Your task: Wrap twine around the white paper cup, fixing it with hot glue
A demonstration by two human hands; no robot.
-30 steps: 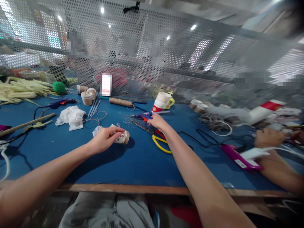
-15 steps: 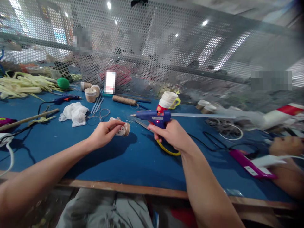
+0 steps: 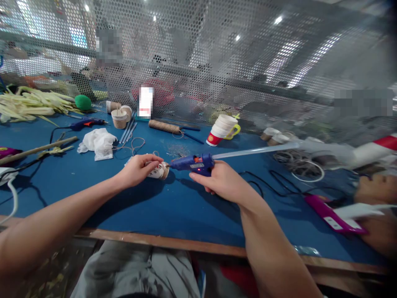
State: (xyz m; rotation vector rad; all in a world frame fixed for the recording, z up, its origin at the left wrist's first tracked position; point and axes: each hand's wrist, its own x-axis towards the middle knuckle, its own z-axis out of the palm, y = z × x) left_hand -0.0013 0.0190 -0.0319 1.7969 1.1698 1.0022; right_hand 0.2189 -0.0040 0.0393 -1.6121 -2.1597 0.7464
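My left hand (image 3: 138,169) is closed on a small white cup (image 3: 160,170) with dark print and a brown twine-like band at its end, held on its side just over the blue table. In my right hand (image 3: 218,178) is a blue glue gun (image 3: 194,163), its red light lit and a long clear glue stick (image 3: 254,150) coming out of the back. The gun's nozzle points left and meets the cup's right end, or is very close to it. My fingers hide part of the cup.
Stacked paper cups (image 3: 222,129), a twine roll (image 3: 163,126), white cloth (image 3: 98,142) and another glue gun (image 3: 87,122) lie on the blue table (image 3: 186,215). At right are a purple power strip (image 3: 333,214) and another person's hand (image 3: 375,189).
My right hand has brought the glue gun left and down, so its nozzle is now at the cup. My left hand still holds the cup. The view has shifted slightly.
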